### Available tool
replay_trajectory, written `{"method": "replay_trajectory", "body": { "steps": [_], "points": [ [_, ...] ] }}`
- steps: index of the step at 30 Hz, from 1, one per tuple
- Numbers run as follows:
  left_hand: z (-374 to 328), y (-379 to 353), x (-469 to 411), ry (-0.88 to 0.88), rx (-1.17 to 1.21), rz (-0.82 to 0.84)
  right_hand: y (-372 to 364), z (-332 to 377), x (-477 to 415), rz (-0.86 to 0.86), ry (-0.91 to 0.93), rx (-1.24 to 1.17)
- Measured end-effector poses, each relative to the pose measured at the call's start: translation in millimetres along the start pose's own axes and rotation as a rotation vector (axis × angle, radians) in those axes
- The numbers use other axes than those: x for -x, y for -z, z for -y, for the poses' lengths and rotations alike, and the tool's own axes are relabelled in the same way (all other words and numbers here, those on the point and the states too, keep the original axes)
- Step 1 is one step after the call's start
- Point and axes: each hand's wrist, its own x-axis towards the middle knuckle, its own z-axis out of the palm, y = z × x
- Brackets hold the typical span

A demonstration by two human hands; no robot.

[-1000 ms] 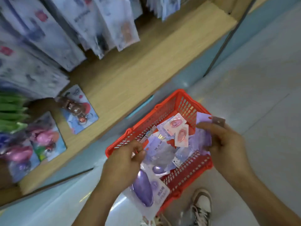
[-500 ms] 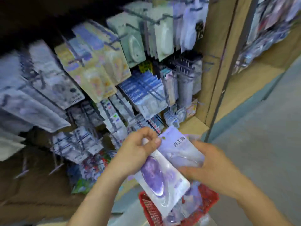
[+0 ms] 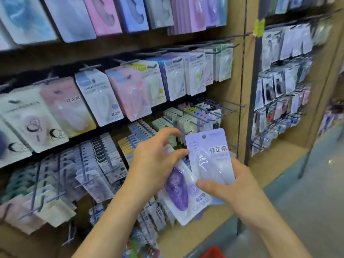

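Top of purple pack (image 3: pixel 178 194) is hidden under left hand (image 3: pixel 156 164); its right edge sits behind pale pack (image 3: pixel 210 155). Lower right corner of pale pack is covered by right hand (image 3: pixel 232 185). Only a red corner of basket (image 3: pixel 214 253) shows, cut by the bottom edge. The top-row packs (image 3: pixel 104 13) are cropped at the top. The right rack (image 3: pixel 283 86) is blurred, its items unidentifiable. Small print on both held packs is illegible.

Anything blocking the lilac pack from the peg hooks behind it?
Nothing visible does: the right hand holds the lilac pack in open air before the peg hooks; the left hand grips a darker pack.
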Motion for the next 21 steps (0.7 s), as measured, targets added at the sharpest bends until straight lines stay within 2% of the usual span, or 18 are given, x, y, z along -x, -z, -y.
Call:
{"method": "replay_trajectory", "body": {
  "steps": [5, 7, 13, 17, 21],
  "points": [
    [-5, 23, -21, -0.206, -0.077, -0.009, -22, 13, -14, 0.029, 0.037, 0.069],
    [-6, 32, -32, -0.238, -0.086, -0.014, -30, 15, -21, 0.025, 0.035, 0.038],
    [-1, 43, -61, -0.108, 0.129, -0.009, -43, 17, -39, 0.077, 0.045, -0.126],
    [7, 54, -71, -0.086, 0.113, -0.023, -40, 20, -53, 0.029, 0.062, -0.163],
    [11, 67, -82, -0.026, 0.093, -0.057, -21, 22, -69, -0.059, 0.128, -0.062]
  ]
}}
